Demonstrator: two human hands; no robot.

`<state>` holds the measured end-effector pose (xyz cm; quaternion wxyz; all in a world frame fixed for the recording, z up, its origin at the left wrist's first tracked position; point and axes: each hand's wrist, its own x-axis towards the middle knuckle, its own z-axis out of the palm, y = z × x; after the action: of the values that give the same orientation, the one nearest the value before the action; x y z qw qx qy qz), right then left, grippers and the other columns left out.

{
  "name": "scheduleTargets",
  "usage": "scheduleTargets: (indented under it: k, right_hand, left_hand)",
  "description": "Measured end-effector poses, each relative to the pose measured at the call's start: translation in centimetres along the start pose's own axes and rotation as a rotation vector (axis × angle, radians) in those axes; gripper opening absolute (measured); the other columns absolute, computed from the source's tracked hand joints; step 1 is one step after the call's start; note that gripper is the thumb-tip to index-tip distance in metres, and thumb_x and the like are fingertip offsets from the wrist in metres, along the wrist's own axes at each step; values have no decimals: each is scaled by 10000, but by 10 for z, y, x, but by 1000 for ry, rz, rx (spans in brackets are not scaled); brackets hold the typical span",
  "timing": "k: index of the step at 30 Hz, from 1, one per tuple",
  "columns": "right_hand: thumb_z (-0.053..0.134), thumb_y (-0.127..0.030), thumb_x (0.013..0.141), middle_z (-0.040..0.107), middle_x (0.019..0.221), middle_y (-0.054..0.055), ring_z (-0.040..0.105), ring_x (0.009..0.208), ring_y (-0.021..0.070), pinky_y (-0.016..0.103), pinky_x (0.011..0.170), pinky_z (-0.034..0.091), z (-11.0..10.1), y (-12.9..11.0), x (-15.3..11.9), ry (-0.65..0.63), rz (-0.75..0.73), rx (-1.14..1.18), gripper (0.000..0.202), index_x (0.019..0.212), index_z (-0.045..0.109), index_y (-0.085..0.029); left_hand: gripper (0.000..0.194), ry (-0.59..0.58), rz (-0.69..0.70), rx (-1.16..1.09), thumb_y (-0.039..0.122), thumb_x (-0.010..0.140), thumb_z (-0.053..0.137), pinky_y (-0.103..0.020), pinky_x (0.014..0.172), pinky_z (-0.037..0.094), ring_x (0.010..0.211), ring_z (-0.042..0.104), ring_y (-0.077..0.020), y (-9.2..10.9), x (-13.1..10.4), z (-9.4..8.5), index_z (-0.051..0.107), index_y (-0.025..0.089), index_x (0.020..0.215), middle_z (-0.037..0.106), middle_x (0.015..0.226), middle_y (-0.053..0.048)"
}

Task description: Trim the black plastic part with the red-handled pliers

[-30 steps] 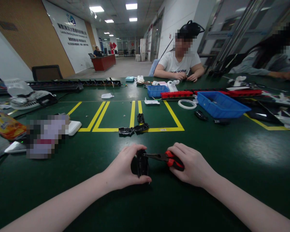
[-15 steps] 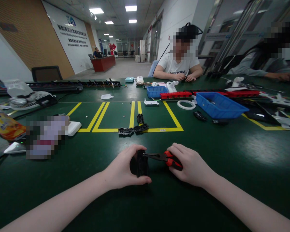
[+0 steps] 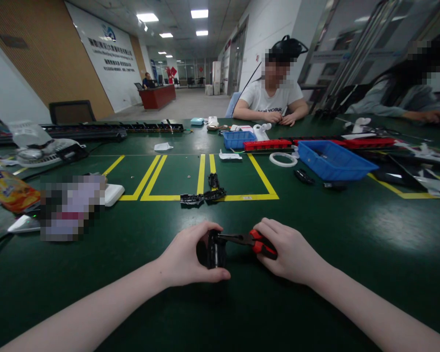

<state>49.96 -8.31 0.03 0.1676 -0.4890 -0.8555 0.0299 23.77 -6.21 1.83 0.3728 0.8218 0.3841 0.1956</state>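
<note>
Between thumb and fingers, my left hand (image 3: 188,254) grips a black plastic part (image 3: 216,252) and holds it upright above the green table. Its exact kind does not show. My right hand (image 3: 284,249) is closed around the red-and-black handles of needle-nose pliers (image 3: 254,240). The pliers' tips point left and touch the upper part of the black piece; whether the jaws bite on anything is too small to tell. Beyond my hands, several black plastic pieces (image 3: 214,194) lie by the yellow tape line.
Blue bins (image 3: 337,166) and a white tape ring (image 3: 283,159) stand at the right back, near a black piece (image 3: 303,176). At left are a white box (image 3: 113,194), a snack bag (image 3: 9,186) and a fan (image 3: 46,149). A person (image 3: 273,98) sits opposite.
The black part has turned slightly in my left hand, so a shiny rounded side now shows. The pliers stay at nearly the same spot on it.
</note>
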Motion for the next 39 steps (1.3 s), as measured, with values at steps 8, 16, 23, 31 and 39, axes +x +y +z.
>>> scheduleTargets:
  k: [8,16,23,31,39]
  right_hand:
    - [643,-226,721,614,909,51,583,786,200,325,660,487,3,4,-1,4,2,6,266,969,554,-195]
    - [641,-211,706,622,892,50,596,770,198,309,633,491,-3,0,0,24,-14,-25,255,947,558,-208]
    - [638,-211,695,622,897,54,592,777,200,317,651,491,-1,4,0,30,-32,-2,279,965,566,-197]
    - [649,-244,701,634,970,65,596,838,212,340,712,502,8,12,-4,121,-79,2,348,1036,564,-199]
    - [651,-237,706,629,976,62,588,824,205,335,700,490,7,12,-3,97,-81,-9,351,1045,566,-199]
  left_hand:
    - [704,-4,1,-11,394,702,796,-432,899,485,1057,585,-276,-1,0,2,454,223,1293,593,1224,-91]
    - [730,-39,-10,-7,424,693,799,-444,921,481,1100,576,-293,0,0,-1,459,219,1304,587,1252,-99]
    - [676,-98,-12,-125,370,671,795,-430,889,474,1036,579,-280,-5,1,-5,524,229,1274,617,1191,-72]
    - [674,-204,-20,-314,357,666,758,-434,885,485,1013,584,-280,-15,3,-5,532,242,1290,595,1173,-64]
    - [628,-204,-20,-329,347,677,766,-426,880,482,999,587,-271,-12,3,-3,538,231,1251,599,1152,-65]
